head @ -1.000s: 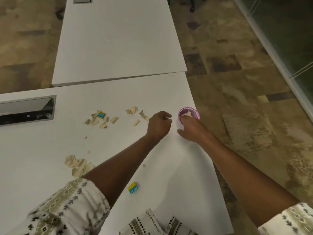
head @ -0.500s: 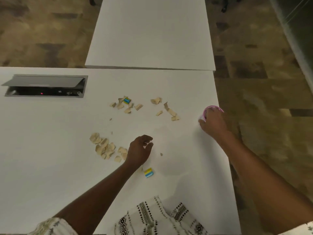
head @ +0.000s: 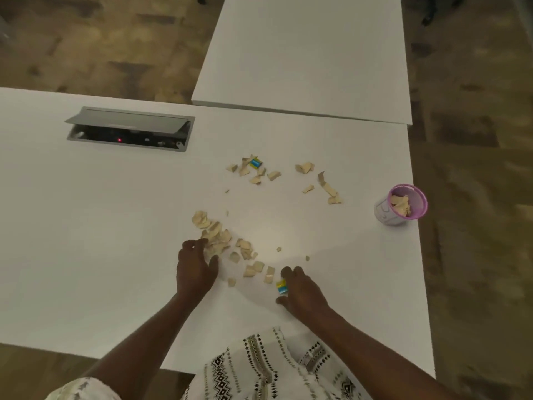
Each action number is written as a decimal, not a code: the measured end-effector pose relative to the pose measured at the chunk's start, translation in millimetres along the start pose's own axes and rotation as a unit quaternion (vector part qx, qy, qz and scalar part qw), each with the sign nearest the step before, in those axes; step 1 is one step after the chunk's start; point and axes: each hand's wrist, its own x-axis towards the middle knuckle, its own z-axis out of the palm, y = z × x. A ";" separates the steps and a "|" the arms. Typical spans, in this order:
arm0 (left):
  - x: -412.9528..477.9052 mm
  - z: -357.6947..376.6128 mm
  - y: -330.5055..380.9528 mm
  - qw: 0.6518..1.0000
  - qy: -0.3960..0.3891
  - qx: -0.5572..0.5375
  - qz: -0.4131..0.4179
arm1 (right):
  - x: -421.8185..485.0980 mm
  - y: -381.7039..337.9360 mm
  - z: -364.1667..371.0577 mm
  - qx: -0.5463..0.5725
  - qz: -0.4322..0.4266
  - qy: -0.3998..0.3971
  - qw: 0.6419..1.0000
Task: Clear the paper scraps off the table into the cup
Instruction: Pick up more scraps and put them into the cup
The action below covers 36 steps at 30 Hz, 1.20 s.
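Note:
A pink-rimmed cup [head: 401, 207] stands at the table's right edge with several beige scraps inside it. Beige paper scraps lie in a near heap [head: 215, 233] and a far scatter [head: 261, 171], which holds a blue-and-yellow piece [head: 255, 163]. More scraps [head: 326, 184] lie toward the cup. My left hand [head: 194, 271] rests palm down with curled fingers touching the near heap's lower left. My right hand [head: 300, 291] lies on the table with a yellow-and-blue scrap [head: 281, 286] between thumb and fingers; whether it grips the scrap is unclear.
The white table [head: 115, 226] has an open grey cable box [head: 129, 129] at the back left. A second white table [head: 305, 53] abuts the far side. Patterned floor lies beyond the right edge, next to the cup.
My right hand has left the cup and come down to the yellow-and-blue scrap near me. My left hand has moved onto the near heap of scraps. The cup stands alone.

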 end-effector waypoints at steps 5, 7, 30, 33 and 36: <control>6.1 -5.2 -15.8 1.000 0.001 0.005 -0.002 | 25.2 -29.6 7.5 -0.020 -0.051 0.045 0.998; 10.9 -6.4 -19.0 1.000 0.001 0.015 0.008 | 36.8 -40.3 1.6 -0.058 -0.075 0.073 0.993; 68.3 -4.7 -29.2 0.979 -0.091 0.122 0.139 | 116.7 -127.1 -10.7 -0.167 -0.228 -0.001 0.959; 60.2 -5.0 -24.4 0.982 -0.085 0.099 0.135 | 113.9 -119.7 -7.1 -0.190 -0.246 0.007 0.951; 51.6 -3.7 -21.6 0.983 -0.069 0.091 0.146 | 106.0 -106.8 -2.5 -0.215 -0.260 0.014 0.941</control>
